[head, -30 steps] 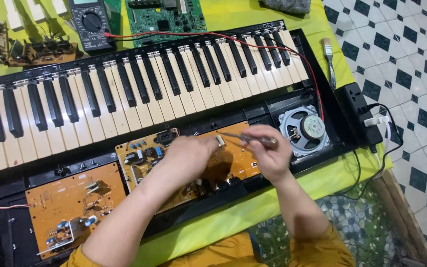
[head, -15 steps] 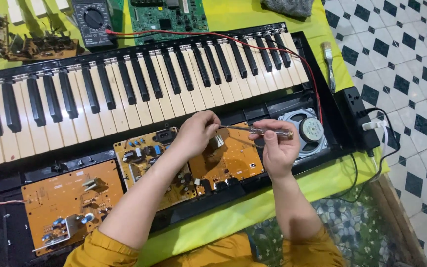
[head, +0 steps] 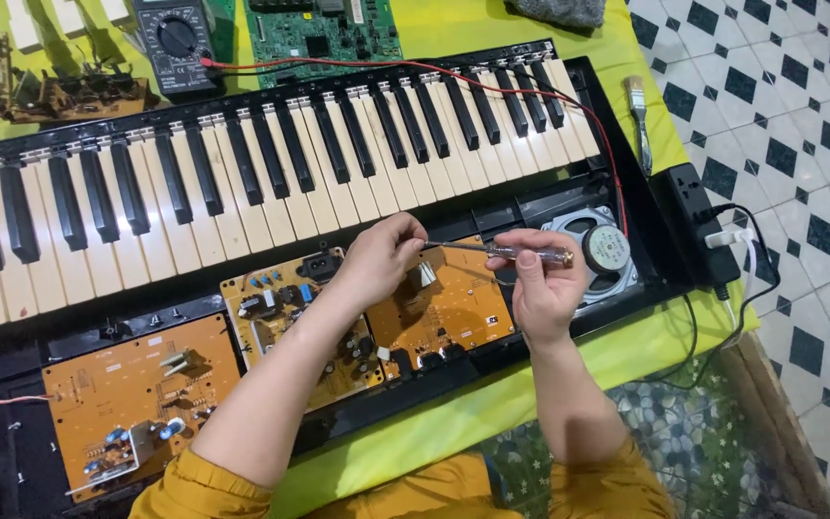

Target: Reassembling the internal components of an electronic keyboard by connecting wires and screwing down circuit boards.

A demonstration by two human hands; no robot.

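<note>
**Both hands on a screwdriver over an opened keyboard**

The right hand (head: 542, 288) grips the clear handle of a screwdriver (head: 506, 252), held level above the orange circuit board (head: 453, 312). The left hand (head: 381, 258) pinches the shaft's tip. A round speaker (head: 604, 248) sits just beside the handle's end.

The scene is bright and evenly lit from above, with soft, short shadows under the arms and between the black keys (head: 242, 163). The white keys and the floor tiles (head: 799, 115) shine palely without harsh glare. Focus is sharp across the middle; the boards (head: 136, 404) read clearly. Straight lines bow slightly towards the frame edges, and the corners look a little softer.
</note>
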